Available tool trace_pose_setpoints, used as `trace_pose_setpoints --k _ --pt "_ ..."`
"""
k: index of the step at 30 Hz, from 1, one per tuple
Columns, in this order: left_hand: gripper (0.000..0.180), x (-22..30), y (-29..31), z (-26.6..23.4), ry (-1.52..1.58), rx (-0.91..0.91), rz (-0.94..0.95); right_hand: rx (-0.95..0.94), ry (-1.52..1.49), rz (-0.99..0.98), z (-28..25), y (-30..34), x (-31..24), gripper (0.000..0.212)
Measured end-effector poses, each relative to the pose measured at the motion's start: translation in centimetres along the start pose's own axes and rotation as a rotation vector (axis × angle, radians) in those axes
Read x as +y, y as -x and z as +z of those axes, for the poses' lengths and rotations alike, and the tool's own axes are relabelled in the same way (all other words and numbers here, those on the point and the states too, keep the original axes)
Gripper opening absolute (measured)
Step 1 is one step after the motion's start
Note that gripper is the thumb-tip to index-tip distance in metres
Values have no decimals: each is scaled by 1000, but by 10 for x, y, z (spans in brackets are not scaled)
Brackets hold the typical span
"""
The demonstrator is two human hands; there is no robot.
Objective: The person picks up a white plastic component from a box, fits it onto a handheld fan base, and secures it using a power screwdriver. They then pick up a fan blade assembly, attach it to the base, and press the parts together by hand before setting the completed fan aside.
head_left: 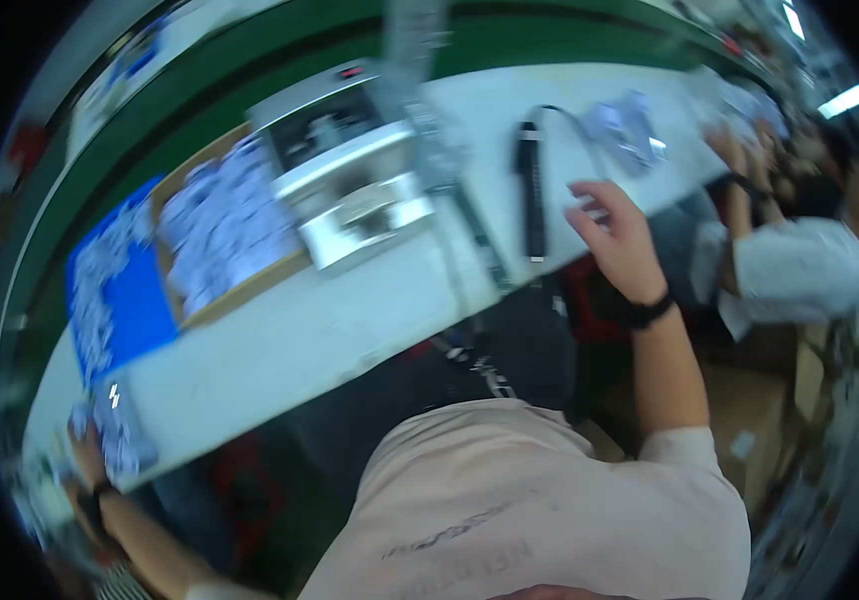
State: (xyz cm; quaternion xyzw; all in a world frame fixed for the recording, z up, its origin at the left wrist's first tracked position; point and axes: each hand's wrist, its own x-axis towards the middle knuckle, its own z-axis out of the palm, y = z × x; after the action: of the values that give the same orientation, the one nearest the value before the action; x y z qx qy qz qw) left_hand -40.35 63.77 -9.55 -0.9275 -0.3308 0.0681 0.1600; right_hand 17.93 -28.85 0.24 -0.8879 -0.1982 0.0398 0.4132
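At the far left end of the white table (249, 370), my left hand (86, 450) is beside a bluish, shiny bundle (124, 430) of small pieces. Blur hides its fingers and whether they grip anything. My right hand (614, 235) hovers over the table's near edge at the right, thumb and fingers apart, nothing in it. Just left of it lies a black stick-shaped tool (531, 190) with a cord. A clear bag of bluish pieces (627, 130) rests beyond that hand.
A silver machine (349, 160) stands mid-table. Left of it are a cardboard box (234, 225) full of bluish-white pieces and a blue tray (139, 300) with more. At the right, a person in a light shirt (799, 265) works at the table. Cartons (744, 420) sit below.
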Motion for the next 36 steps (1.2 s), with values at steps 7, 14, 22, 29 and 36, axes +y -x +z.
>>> trace_pose_setpoints --k 7,14,22,29,36 --pt "67 186 -6 -90 623 388 -438 458 557 26 -82 -48 100 52" --pt "42 442 129 -239 1063 422 -157 347 551 220 -93 -74 216 54" --pt "31 566 69 -295 1120 444 243 467 37 85 -143 -52 222 45" --pt "26 573 -62 -305 677 402 369 346 270 -158 -111 -21 27 37" --pt "16 579 -72 -311 376 52 288 121 -210 -454 -27 32 -80 37"
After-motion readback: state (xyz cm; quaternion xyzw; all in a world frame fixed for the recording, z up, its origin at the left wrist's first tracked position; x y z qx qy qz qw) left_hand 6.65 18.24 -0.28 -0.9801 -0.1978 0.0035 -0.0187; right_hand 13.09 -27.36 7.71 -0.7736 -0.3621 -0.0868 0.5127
